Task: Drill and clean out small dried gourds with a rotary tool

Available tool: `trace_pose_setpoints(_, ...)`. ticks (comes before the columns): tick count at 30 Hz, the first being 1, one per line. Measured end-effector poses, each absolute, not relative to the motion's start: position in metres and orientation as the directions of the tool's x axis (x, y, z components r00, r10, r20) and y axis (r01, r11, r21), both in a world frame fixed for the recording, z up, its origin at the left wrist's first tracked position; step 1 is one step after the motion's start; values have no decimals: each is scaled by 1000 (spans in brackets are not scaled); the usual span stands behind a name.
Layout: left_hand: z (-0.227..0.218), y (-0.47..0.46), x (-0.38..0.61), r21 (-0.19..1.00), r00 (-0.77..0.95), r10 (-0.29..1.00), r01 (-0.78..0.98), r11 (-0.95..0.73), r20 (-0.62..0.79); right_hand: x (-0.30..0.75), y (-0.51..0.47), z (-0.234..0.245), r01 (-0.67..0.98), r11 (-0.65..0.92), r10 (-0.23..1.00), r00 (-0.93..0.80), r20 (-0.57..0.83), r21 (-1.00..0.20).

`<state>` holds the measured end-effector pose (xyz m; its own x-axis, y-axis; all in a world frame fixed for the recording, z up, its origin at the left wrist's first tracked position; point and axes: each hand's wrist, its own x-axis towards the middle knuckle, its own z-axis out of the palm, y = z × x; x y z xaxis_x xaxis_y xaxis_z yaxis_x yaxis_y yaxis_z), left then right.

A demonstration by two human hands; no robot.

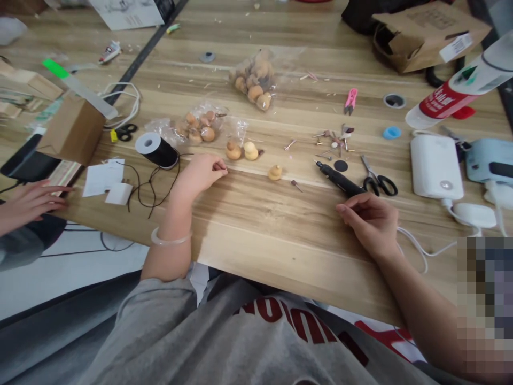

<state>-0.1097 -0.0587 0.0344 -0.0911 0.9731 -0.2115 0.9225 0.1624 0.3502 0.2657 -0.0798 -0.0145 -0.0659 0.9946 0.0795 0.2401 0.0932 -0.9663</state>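
Observation:
My left hand (200,174) rests on the wooden table (256,235) with its fingertips pinched on a small dark piece that I cannot name. My right hand (371,219) is closed round the rear end of a black pen-shaped rotary tool (339,179), whose tip points up and left along the table. Between my hands lies a small tan gourd (274,172). Two more small gourds (242,151) sit just beyond my left hand. A small metal bit (297,185) lies near the tool's tip.
Two clear bags of gourds (255,80) lie further back, and a spool of black cord (156,149) sits to the left. Loose bits (332,139), black scissors (377,181), pink clippers (350,100) and a white box (435,166) are on the right. Another person's hand (28,200) rests at the left edge.

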Motion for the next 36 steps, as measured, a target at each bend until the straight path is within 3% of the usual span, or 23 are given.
trace_pose_setpoints(15,34,-60,-94,389,-74,988,913,121,-134,265,-81,-15,306,186,980,-128,154,-933)
trace_pose_setpoints(19,33,-62,-81,399,-50,998,915,61,-38,266,-82,-17,311,204,976,-136,169,-928)
trace_pose_setpoints(27,17,-63,-68,434,81,997,899,-66,-16,266,-81,-18,340,206,977,-119,175,-917)
trace_pose_setpoints(36,10,-65,-61,466,211,972,853,-236,107,267,-82,-18,367,198,978,-130,161,-909)
